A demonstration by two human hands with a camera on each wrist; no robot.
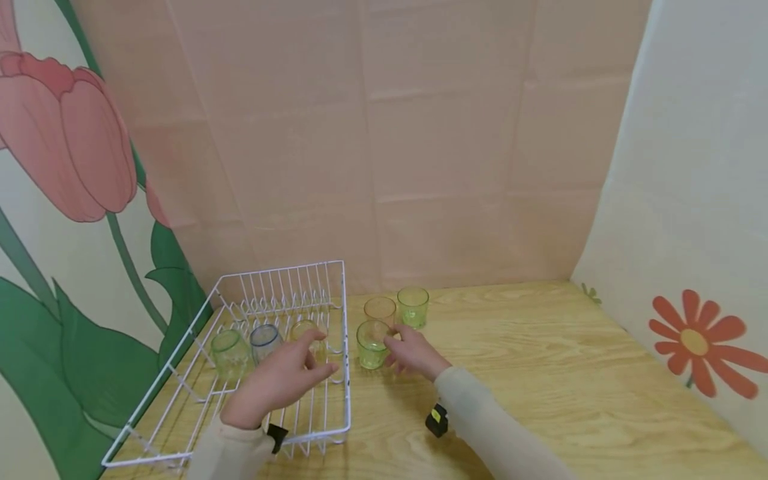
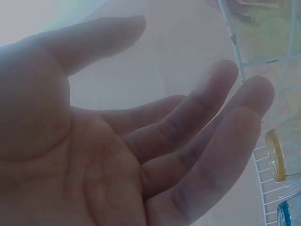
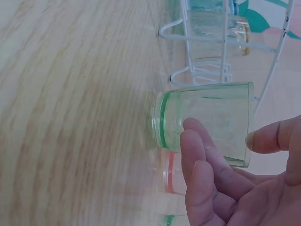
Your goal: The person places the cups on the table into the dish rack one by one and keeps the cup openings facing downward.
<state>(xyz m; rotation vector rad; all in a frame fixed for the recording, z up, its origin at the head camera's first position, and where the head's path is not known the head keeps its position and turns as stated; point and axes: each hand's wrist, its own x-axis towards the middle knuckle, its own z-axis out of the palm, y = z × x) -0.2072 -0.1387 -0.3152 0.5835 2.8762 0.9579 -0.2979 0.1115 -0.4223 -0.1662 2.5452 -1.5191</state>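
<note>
Pinching front green glass at 3 o'clock of rack with right hand, thumb at rim, likely for steady control; perhaps upright on table. Hovering left hand over rack, empty, fingers loose.

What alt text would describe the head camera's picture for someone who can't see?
A right hand grips a green glass beside a white rack on a wooden table. The empty left hand hangs over the rack, which holds three glasses; two more glasses stand behind the gripped one.
</note>
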